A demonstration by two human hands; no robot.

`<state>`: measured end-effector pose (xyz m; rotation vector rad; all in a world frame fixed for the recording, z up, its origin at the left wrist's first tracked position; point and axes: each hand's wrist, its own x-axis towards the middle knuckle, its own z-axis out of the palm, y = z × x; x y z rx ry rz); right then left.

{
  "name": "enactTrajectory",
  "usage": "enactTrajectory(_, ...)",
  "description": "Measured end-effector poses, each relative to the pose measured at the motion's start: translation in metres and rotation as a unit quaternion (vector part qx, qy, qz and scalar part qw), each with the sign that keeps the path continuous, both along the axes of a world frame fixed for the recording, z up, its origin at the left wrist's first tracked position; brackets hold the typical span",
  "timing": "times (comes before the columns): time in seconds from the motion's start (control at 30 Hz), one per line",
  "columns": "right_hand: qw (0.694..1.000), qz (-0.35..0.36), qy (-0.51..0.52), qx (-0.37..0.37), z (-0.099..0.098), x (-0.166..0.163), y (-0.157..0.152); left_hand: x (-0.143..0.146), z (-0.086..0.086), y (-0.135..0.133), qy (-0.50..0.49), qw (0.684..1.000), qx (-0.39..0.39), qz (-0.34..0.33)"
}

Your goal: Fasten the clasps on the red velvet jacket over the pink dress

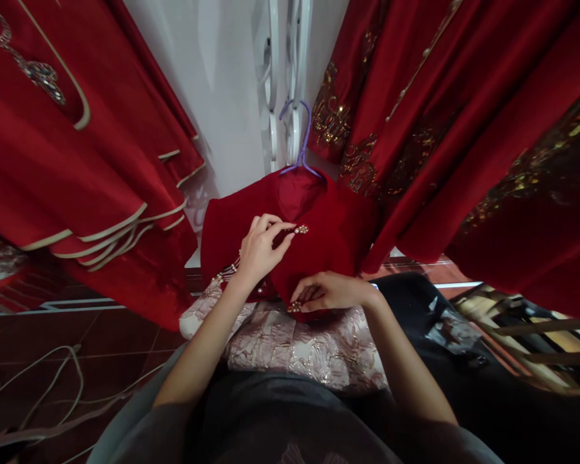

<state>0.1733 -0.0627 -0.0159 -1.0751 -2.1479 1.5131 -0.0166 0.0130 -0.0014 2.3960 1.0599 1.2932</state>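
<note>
A dark red garment hangs in front of me on a purple hanger. My left hand pinches a small beaded gold ornament against the garment's front. Lower down, my right hand is closed on a second beaded ornament at the garment's bottom edge. A beaded bracelet shows at my left wrist. The garment's lower edge rests on a pale pink and gold brocade cushion in front of my lap.
Red robes with cream trim hang at the left. Red garments with gold sequin embroidery hang at the right. A white ornate metal frame stands behind. White cables lie on dark red floor tiles. Wooden slats sit at lower right.
</note>
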Motion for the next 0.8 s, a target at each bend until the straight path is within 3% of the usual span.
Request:
enactTrajectory(0.13, 0.999, -0.035, -0.003, 0.033, 0.001, 0.004, 0.000, 0.010, 0.002, 0.012, 0.143, 0.979, 0.133, 0.056)
enactTrajectory(0.33, 0.998, -0.047, -0.012, 0.038, 0.003, 0.008, 0.000, 0.015, 0.006, 0.020, 0.233, 0.956, 0.172, 0.039)
enactTrajectory(0.6, 0.998, -0.056, 0.000, 0.035, 0.004, 0.009, -0.001, 0.016, 0.021, 0.024, 0.199, 0.969, 0.117, -0.083)
enactTrajectory(0.73, 0.997, -0.061, 0.011, 0.052, 0.012, 0.010, 0.001, 0.012, 0.020, 0.026, 0.168, 0.975, 0.113, -0.090)
enactTrajectory(0.8, 0.990, -0.109, 0.052, 0.071, 0.020, 0.005, 0.010, 0.011, 0.016, 0.027, 0.164, 0.975, 0.135, -0.063)
